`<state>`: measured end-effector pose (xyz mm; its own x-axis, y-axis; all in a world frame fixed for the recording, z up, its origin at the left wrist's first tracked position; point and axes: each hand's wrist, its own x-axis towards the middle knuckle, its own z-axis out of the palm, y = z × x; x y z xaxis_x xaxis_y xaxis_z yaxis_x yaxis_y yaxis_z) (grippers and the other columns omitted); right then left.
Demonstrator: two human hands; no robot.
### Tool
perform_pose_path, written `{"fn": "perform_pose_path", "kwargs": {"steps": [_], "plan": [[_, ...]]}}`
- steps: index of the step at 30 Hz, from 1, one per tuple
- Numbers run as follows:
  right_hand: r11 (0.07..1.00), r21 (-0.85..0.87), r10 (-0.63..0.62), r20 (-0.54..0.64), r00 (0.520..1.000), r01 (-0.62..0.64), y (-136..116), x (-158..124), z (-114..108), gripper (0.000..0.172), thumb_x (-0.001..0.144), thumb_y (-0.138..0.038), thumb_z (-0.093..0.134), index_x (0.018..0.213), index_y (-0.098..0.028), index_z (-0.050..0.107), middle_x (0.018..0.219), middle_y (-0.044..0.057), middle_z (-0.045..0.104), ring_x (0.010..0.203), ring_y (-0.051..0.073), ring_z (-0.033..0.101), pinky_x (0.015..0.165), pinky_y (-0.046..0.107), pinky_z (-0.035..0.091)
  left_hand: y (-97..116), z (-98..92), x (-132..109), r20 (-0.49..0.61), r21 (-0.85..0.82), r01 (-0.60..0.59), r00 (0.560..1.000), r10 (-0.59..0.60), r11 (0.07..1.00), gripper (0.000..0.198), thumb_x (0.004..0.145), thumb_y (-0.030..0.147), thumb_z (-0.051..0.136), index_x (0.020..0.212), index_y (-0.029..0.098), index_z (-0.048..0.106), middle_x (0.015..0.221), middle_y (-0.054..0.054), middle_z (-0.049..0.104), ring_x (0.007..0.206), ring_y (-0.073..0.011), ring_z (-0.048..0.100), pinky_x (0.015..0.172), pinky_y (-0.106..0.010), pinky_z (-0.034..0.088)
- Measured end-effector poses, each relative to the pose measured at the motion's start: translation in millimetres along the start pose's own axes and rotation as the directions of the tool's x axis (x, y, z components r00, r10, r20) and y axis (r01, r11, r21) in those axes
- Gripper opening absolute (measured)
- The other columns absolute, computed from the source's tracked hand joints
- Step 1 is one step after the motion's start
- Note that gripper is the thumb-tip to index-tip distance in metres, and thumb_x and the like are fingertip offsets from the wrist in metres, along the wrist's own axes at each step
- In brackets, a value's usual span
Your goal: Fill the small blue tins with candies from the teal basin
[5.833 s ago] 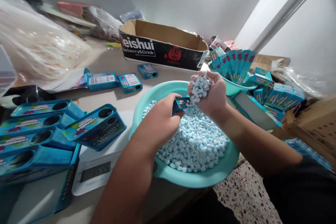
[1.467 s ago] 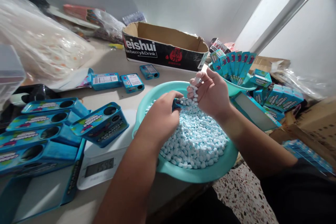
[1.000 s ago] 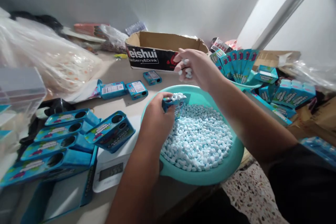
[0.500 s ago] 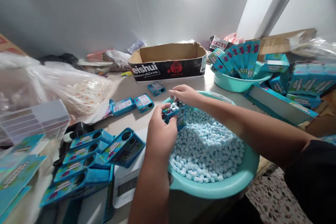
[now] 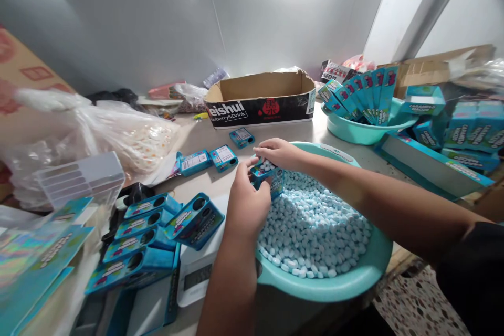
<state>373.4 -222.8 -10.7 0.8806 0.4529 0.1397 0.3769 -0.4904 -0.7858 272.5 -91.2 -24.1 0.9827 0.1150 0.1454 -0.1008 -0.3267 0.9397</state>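
My left hand (image 5: 251, 197) is wrapped around a small blue tin (image 5: 274, 182) at the left side of a turquoise basin (image 5: 384, 268). The tin is tilted, and small white-blue candies (image 5: 268, 165) show heaped at its top opening. My right hand (image 5: 281, 151) lies palm down over that opening, fingers extended across the candies and near my left fingertips; its underside is hidden. Loose pale blue candies (image 5: 315, 236) fill much of the basin below.
Several blue tins (image 5: 151, 220) stand left, beside a white scale (image 5: 191, 294). More tins (image 5: 223, 157) lie behind my left hand. An open cardboard box (image 5: 263, 113) is at the back. A smaller basin (image 5: 354, 132) holding folded cartons (image 5: 366, 94) stands right; a plastic bag (image 5: 129, 131) lies left.
The view has shifted, so most things appear slightly farther right and lower. My right hand now lies lower and flatter over the tin's opening. My left hand keeps its hold on the tin.
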Motion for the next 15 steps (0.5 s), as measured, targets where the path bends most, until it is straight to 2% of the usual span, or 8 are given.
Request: {"fn": "perform_pose_path", "kwargs": {"steps": [15], "plan": [[0.999,0.007,-0.033,0.01,0.999,0.033,4.3,1.1,1.5,0.041,0.09,-0.051,0.046,0.07,-0.016,0.054,0.063,-0.003,0.041,0.061,0.011,0.037,0.056,0.027,0.026,0.4,-0.1,-1.7,0.011,0.035,-0.018,1.0,0.017,0.999,0.041,0.085,0.018,0.063,0.125,0.022,0.057,0.117,-0.009,0.065,0.106,-0.021,0.064,0.097,-0.037,0.05]]}}
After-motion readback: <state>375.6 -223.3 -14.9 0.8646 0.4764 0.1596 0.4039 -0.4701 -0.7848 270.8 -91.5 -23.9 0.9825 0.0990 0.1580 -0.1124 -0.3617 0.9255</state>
